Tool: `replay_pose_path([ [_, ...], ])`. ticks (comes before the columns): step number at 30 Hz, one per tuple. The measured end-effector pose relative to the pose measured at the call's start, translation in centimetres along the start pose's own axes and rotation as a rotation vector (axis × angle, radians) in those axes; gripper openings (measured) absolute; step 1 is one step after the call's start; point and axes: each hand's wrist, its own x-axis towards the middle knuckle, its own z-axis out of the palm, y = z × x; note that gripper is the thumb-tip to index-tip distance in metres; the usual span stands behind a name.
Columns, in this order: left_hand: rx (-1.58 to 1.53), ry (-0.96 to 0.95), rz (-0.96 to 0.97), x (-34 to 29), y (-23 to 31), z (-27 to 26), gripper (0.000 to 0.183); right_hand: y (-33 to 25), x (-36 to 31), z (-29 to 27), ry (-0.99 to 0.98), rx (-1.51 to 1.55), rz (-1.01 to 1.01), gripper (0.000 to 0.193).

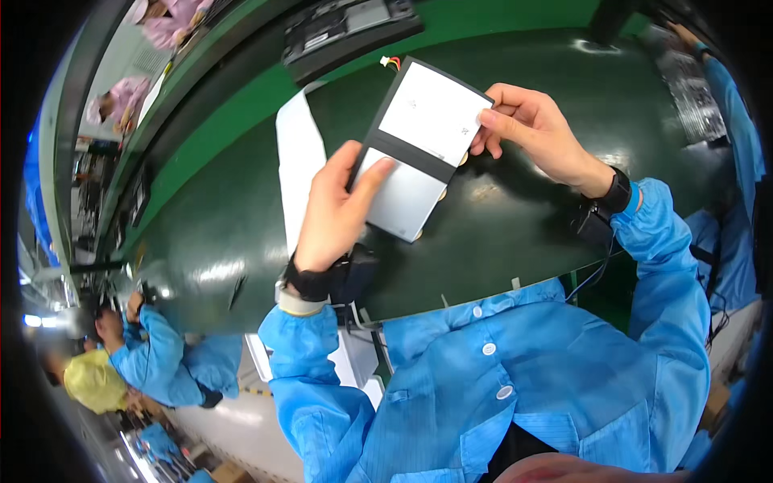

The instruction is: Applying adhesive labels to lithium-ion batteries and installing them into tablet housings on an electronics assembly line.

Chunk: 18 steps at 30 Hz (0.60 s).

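A: Hand state?
B: Left hand (334, 205) clamped on the flat pack (420, 158) at its left edge, thumb on face; right hand (541, 135) pinches its upper-right corner.
A: Pack's lie?
B: Between both hands, over the green table (483, 241); long axis slants upper right to lower left. Neither hand nearer.

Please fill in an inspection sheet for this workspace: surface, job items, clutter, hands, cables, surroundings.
Surface: dark green worktop, glossy, with light reflections.
Job items: flat black-edged pack with white and silver panels, held above the worktop.
Clutter: white strip left of the pack; dark tray-like unit beyond.
Hands: left hand grips the pack's left edge; right hand pinches its upper right corner.
Cables: short coloured leads with white connector at the pack's top.
Surroundings: person in blue, lower left; person in pink, upper left.
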Motion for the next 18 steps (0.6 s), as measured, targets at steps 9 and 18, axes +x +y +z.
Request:
replay_pose_path([
  [9,0.336,0.053,0.124,4.2,-1.1,7.3,0.092,2.5,-2.8,-3.6,0.259,-0.016,0.097,0.022],
  [18,0.390,-0.073,0.241,3.6,-0.9,6.6,0.086,0.4,-3.2,-3.2,0.292,-0.285,0.361,0.024],
])
